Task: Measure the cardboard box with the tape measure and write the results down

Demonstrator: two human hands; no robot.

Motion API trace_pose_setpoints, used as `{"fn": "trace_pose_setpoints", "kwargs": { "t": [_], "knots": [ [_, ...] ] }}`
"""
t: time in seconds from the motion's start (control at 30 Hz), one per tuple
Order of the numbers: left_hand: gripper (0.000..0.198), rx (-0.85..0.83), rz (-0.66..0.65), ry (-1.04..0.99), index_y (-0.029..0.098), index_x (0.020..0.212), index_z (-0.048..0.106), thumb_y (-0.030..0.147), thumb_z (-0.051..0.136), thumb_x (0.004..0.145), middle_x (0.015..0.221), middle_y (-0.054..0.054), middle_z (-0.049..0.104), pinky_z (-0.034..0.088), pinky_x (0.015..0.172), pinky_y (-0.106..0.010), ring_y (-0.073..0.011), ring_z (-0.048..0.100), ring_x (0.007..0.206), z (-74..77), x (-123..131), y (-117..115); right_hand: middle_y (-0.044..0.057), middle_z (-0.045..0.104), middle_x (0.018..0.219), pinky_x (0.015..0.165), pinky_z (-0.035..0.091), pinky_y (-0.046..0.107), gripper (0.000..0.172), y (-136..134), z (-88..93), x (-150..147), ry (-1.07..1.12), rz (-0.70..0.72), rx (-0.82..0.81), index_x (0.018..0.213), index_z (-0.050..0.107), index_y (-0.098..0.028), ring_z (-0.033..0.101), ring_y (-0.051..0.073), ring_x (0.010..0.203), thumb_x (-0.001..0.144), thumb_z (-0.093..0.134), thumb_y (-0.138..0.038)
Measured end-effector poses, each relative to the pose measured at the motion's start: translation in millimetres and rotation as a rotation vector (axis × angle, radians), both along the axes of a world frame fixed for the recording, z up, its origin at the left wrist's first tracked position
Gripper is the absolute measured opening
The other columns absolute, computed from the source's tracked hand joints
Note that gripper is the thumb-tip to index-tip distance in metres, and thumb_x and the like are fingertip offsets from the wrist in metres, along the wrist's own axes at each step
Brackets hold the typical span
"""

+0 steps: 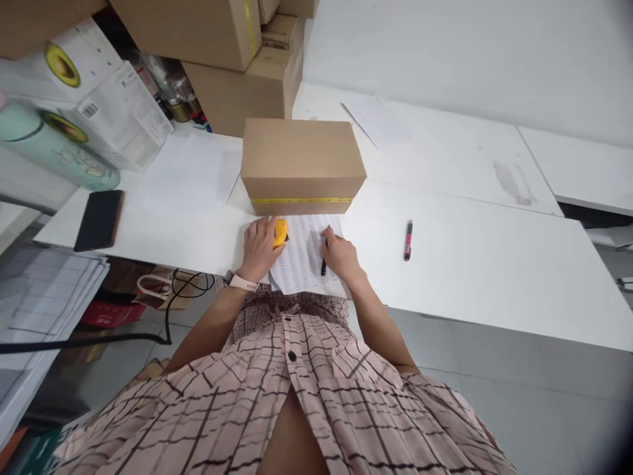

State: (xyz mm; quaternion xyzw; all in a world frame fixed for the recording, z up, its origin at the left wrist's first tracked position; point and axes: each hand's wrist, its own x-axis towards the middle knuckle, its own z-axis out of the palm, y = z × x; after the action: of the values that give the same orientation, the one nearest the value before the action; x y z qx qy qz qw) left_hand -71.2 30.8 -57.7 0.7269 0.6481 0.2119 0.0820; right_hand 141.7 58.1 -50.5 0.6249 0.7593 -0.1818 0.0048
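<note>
My left hand [259,249], with a pale watch band at the wrist, is closed round a yellow tape measure [280,233] at the left edge of a printed sheet [297,264]. Over the right part of that sheet, my right hand [340,253] grips a black pen [324,265]. Just beyond both hands stands a closed cardboard box [302,150] with yellow tape along its near side. A red and black marker [408,241] lies to the right on the white table [475,264].
At the left are a black phone [99,220], a mint green bottle [59,148] and white cartons [123,112] with avocado pictures. Larger cardboard boxes [237,92] are stacked behind. Another paper [376,121] lies at the back, and a black cable [168,316] hangs below the table's left part.
</note>
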Motion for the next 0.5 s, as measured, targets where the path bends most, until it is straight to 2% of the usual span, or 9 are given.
{"fn": "trace_pose_setpoints", "kwargs": {
  "t": [0.07,0.13,0.23,0.33,0.4,0.47,0.5],
  "knots": [
    [0.058,0.058,-0.047,-0.034,0.010,0.143,0.046,0.020,0.061,0.089,0.149,-0.022,0.047,0.029,0.116,-0.059,-0.0393,0.038,0.141,-0.5,12.8,-15.3,0.014,0.074,0.113,0.081,0.048,0.037,0.036,-4.1,0.1,12.7,0.022,0.011,0.019,0.127,0.057,-0.017,0.071,0.030,0.096,0.096,0.037,-0.017],
    [0.050,0.079,-0.210,-0.087,0.011,0.143,0.048,0.023,0.054,0.095,0.149,-0.020,0.050,0.027,0.120,-0.057,-0.0352,0.039,0.143,-4.9,30.8,-36.3,0.013,0.073,0.116,0.085,0.049,0.036,0.036,-8.9,-2.6,29.6,0.089,0.018,0.074,0.121,0.062,-0.017,0.070,0.028,0.099,0.096,0.037,-0.017],
    [0.044,0.017,-0.498,-0.095,0.013,0.141,0.052,0.027,0.048,0.100,0.145,-0.018,0.056,0.032,0.120,-0.052,-0.0312,0.044,0.143,-20.9,57.1,-65.1,0.011,0.072,0.118,0.090,0.049,0.034,0.039,-16.2,-10.3,58.0,0.168,0.068,0.177,0.121,0.064,-0.017,0.067,0.025,0.103,0.093,0.037,-0.013],
    [0.053,-0.055,-0.621,-0.024,0.009,0.146,0.046,0.034,0.051,0.100,0.155,-0.019,0.047,0.027,0.123,-0.049,-0.0318,0.035,0.149,-39.3,68.7,-77.6,0.012,0.073,0.111,0.083,0.049,0.035,0.039,-22.1,-20.1,83.6,0.165,0.103,0.275,0.121,0.063,-0.018,0.065,0.026,0.102,0.092,0.038,-0.011],
    [0.060,-0.066,-0.643,0.055,0.009,0.151,0.039,0.039,0.050,0.100,0.161,-0.017,0.038,0.020,0.125,-0.049,-0.0306,0.027,0.153,-47.1,66.7,-76.7,0.011,0.073,0.102,0.076,0.048,0.035,0.028,-26.0,-24.8,94.9,0.188,0.037,0.373,0.112,0.064,-0.019,0.064,0.027,0.096,0.094,0.043,-0.017],
    [0.062,-0.053,-0.645,0.146,0.009,0.154,0.034,0.041,0.046,0.102,0.164,-0.015,0.034,0.014,0.126,-0.049,-0.0284,0.024,0.154,-50.4,60.1,-72.0,0.010,0.072,0.090,0.072,0.047,0.035,0.017,-31.3,-25.5,98.7,0.280,-0.119,0.507,0.097,0.064,-0.020,0.063,0.026,0.088,0.095,0.050,-0.031],
    [0.062,-0.040,-0.642,0.183,0.009,0.155,0.033,0.042,0.044,0.103,0.163,-0.015,0.034,0.013,0.126,-0.049,-0.0277,0.024,0.154,-50.7,56.2,-69.4,0.008,0.070,0.084,0.071,0.046,0.035,0.021,-34.4,-24.0,97.5,0.359,-0.219,0.565,0.091,0.062,-0.021,0.062,0.024,0.083,0.096,0.052,-0.039]
  ]
}}
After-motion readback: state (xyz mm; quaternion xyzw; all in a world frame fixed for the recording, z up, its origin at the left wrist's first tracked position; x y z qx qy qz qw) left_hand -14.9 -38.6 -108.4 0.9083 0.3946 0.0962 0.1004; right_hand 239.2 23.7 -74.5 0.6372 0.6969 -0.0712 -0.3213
